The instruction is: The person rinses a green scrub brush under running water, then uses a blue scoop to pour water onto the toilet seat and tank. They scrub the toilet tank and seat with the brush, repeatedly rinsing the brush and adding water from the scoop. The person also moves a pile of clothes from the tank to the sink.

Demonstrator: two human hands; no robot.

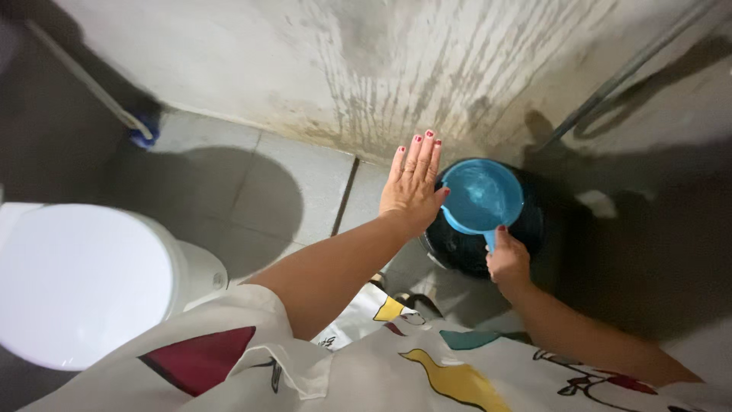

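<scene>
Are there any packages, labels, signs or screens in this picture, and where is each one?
None can be seen. The view shows only a blue scoop held by the right hand over a dark bucket, the left hand open beside it, a white toilet, and a stained wall.

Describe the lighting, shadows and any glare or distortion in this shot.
Head view: light comes from behind the person, throwing a large body shadow across the tiled floor and dimming the right side around the dark bucket. The white toilet is overexposed and loses detail. The left hand, right hand and blue dipper look fairly sharp; the pipe near the wide-angle edge bows.
</scene>
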